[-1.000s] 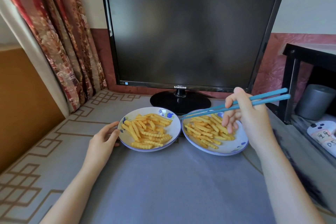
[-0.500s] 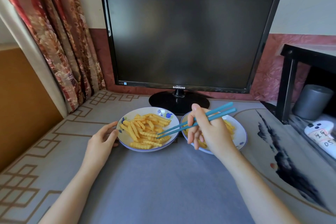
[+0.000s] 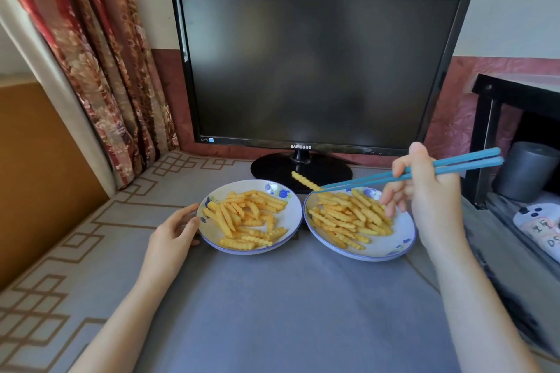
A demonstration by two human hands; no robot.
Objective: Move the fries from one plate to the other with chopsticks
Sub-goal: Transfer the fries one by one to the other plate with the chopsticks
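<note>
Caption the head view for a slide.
Right hand lifts one crinkle fry with blue chopsticks above the right plate; left hand steadies the left plate.

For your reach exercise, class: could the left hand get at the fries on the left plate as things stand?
Probably yes. The left hand rests at the left plate's rim, empty, with nothing between it and the fries; the right hand and chopsticks are over the other plate.

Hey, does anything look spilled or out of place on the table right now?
Nothing spilled. One fry is in the air, pinched by the chopsticks in the right hand over the right plate.
</note>
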